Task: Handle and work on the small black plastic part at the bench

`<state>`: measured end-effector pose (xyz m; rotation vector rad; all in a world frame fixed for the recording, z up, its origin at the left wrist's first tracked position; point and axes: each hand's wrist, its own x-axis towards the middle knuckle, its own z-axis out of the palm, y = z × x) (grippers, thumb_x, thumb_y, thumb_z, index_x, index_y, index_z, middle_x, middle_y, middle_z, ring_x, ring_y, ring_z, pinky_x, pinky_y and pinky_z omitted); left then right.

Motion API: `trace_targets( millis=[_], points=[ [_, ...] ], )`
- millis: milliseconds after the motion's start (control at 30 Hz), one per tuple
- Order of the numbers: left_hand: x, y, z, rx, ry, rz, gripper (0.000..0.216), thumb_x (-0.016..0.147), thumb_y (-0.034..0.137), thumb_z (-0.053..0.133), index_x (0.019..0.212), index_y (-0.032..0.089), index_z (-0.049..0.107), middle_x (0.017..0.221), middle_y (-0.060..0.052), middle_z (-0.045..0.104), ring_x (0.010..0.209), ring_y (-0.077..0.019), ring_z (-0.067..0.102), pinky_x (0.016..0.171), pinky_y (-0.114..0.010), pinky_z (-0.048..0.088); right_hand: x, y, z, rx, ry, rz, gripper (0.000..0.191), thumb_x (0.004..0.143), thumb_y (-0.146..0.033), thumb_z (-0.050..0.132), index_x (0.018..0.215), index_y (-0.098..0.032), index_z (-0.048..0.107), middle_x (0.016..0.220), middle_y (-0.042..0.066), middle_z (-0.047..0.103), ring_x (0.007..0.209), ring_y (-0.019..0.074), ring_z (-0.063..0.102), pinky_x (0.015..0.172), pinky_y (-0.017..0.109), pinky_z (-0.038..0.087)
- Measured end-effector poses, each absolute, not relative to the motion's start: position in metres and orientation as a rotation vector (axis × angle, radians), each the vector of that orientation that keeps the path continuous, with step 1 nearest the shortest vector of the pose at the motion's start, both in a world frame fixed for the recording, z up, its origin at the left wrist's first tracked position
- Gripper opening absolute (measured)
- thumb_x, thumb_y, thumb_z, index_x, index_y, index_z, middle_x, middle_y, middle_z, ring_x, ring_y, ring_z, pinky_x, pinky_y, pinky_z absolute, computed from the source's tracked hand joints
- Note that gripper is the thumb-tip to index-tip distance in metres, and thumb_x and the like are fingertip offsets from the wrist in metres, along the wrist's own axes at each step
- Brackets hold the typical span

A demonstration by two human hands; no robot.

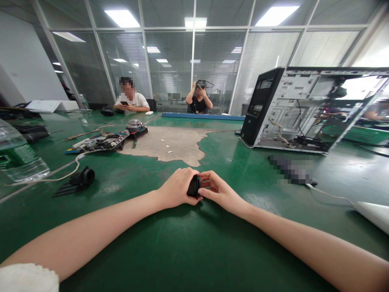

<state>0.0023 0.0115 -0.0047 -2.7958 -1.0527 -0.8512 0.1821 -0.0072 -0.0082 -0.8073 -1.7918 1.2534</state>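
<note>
A small black plastic part is held just above the green table, between my two hands. My left hand wraps round it from the left, fingers over the top and thumb below. My right hand grips its right side, where a rim shows, between bent fingers and thumb. The palms hide much of the part, so its exact kind cannot be made out. Left of my hands lies another black piece with a round opening and flat prongs.
An open computer case stands at the right, with a dark blurred-out phone-like object on a cable before it. Left are a circuit board, a CPU cooler and a water bottle. Two people sit across the green table.
</note>
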Motion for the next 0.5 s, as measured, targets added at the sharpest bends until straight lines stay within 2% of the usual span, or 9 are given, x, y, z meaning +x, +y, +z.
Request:
trace_targets(
  millis=[100, 233, 333, 500],
  points=[
    [0.002, 0.0113, -0.005, -2.788, -1.059, -0.823, 0.053, 0.059, 0.034, 0.066, 0.103, 0.017, 0.04, 0.095, -0.007, 0.055, 0.084, -0.0254, 0.054, 0.072, -0.036, 0.041, 0.1832, -0.007, -0.0099, -0.759, -1.825, 1.223, 0.033, 0.072, -0.027, 0.064, 0.098, -0.022, 0.043, 0.095, 0.002, 0.054, 0.093, 0.0158, 0.054, 0.07, 0.028, 0.049],
    [0.0018, 0.0113, -0.0061, -2.776, -1.034, -0.839, 0.053, 0.06, 0.035, 0.065, 0.103, 0.016, 0.039, 0.095, -0.008, 0.055, 0.084, -0.0251, 0.054, 0.072, -0.036, 0.041, 0.183, -0.0081, -0.0076, -0.769, -1.772, 1.281, 0.027, 0.074, -0.031, 0.061, 0.092, -0.022, 0.044, 0.089, 0.001, 0.054, 0.081, 0.0137, 0.057, 0.067, 0.028, 0.048],
    [0.0019, 0.0115, -0.0065, -2.771, -1.032, -0.836, 0.051, 0.061, 0.036, 0.063, 0.103, 0.016, 0.039, 0.095, -0.008, 0.055, 0.083, -0.025, 0.054, 0.072, -0.036, 0.041, 0.182, -0.0088, -0.0048, -0.809, -1.75, 1.261, 0.024, 0.075, -0.033, 0.06, 0.089, -0.021, 0.045, 0.086, 0.0, 0.054, 0.08, 0.0135, 0.056, 0.068, 0.028, 0.047],
    [0.0021, 0.0118, -0.0057, -2.771, -1.037, -0.831, 0.052, 0.062, 0.037, 0.064, 0.102, 0.016, 0.04, 0.095, -0.007, 0.055, 0.083, -0.0248, 0.054, 0.072, -0.036, 0.04, 0.1815, -0.0071, -0.0065, -0.822, -1.76, 1.239, 0.026, 0.075, -0.03, 0.06, 0.095, -0.021, 0.045, 0.095, 0.002, 0.052, 0.088, 0.0152, 0.054, 0.073, 0.031, 0.048]
  ],
)
